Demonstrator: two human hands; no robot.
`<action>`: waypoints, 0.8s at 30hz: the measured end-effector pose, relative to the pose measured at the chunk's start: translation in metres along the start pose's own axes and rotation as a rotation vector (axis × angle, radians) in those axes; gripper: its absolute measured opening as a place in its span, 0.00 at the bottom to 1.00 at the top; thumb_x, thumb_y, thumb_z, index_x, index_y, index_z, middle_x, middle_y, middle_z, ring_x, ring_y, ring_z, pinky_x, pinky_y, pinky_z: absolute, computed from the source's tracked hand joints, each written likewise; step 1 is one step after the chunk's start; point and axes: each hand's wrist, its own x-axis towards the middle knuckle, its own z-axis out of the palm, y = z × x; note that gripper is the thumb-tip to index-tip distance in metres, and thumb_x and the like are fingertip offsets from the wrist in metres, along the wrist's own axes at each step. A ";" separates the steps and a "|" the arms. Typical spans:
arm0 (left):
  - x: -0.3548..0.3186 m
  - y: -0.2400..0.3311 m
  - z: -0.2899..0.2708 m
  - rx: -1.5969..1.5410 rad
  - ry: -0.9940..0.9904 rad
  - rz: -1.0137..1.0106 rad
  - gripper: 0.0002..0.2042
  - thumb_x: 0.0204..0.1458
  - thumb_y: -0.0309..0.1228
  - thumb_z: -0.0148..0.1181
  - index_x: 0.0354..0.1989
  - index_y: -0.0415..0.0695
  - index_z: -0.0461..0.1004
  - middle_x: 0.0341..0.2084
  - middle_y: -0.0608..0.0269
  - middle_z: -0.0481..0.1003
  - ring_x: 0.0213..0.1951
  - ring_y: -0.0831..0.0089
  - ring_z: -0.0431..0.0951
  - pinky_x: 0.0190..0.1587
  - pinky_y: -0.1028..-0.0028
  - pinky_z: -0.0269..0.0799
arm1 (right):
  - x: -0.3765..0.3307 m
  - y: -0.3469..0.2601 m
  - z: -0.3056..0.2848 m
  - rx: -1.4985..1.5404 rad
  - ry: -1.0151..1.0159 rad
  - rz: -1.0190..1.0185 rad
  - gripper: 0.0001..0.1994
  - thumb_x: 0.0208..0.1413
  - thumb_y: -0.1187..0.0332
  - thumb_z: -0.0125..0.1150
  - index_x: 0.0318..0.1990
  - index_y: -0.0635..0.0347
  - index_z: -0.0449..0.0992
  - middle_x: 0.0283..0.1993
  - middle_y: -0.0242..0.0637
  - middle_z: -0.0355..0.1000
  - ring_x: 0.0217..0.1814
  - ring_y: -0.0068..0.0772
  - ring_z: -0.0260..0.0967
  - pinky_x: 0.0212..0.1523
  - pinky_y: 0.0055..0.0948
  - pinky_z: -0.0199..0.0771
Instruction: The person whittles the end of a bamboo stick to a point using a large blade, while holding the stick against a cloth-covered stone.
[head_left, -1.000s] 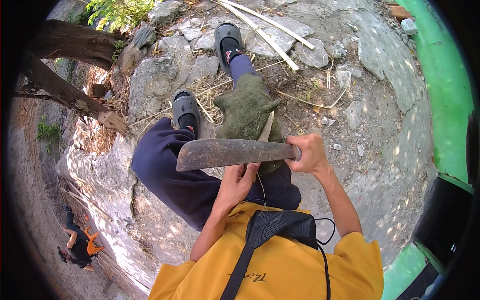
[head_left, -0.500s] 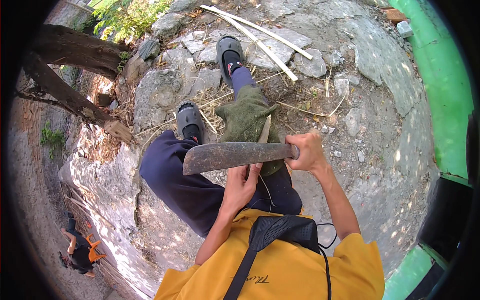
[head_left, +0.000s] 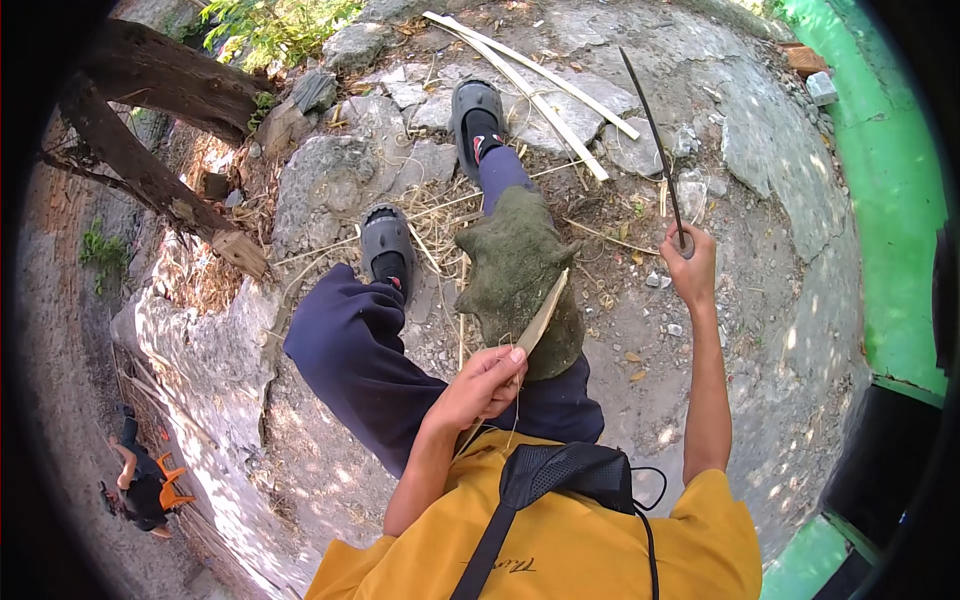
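Showing a seated person on rocky ground, viewed from above. A thin pale bamboo strip (head_left: pixel 541 318) is pinched between the closed fingers of the left hand (head_left: pixel 484 385), at the centre of the view; the strip is laid across a green cloth pad (head_left: pixel 515 270) draped over the right knee. A long blade (head_left: pixel 650 140) is gripped by its handle in the closed fist of the right hand (head_left: pixel 690 265), at three o'clock from the pad, and is seen edge-on, pointing towards twelve o'clock. Cut pale sticks (head_left: pixel 540 90) are seen lying at twelve o'clock beyond a grey shoe (head_left: pixel 476 110).
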 end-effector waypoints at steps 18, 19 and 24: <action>-0.011 0.001 -0.030 -0.565 -0.568 0.009 0.23 0.71 0.45 0.41 0.28 0.40 0.66 0.09 0.63 0.62 0.10 0.73 0.64 0.12 0.72 0.66 | -0.099 -0.070 0.026 0.041 -0.279 0.148 0.09 0.53 0.68 0.68 0.32 0.66 0.79 0.20 0.35 0.73 0.20 0.18 0.67 0.25 0.27 0.63; -0.015 0.004 -0.026 -0.563 -0.575 0.009 0.23 0.71 0.45 0.41 0.28 0.40 0.66 0.09 0.63 0.62 0.10 0.73 0.64 0.12 0.72 0.66 | -0.101 -0.070 0.027 0.084 -0.256 0.139 0.09 0.54 0.68 0.69 0.31 0.66 0.78 0.20 0.33 0.73 0.20 0.15 0.65 0.24 0.26 0.61; -0.029 0.018 0.000 0.136 0.069 0.235 0.19 0.75 0.44 0.45 0.42 0.38 0.70 0.19 0.65 0.70 0.17 0.78 0.72 0.24 0.77 0.74 | -0.110 -0.065 0.022 0.079 -0.235 0.147 0.12 0.55 0.64 0.72 0.31 0.64 0.78 0.19 0.30 0.72 0.20 0.13 0.63 0.23 0.25 0.59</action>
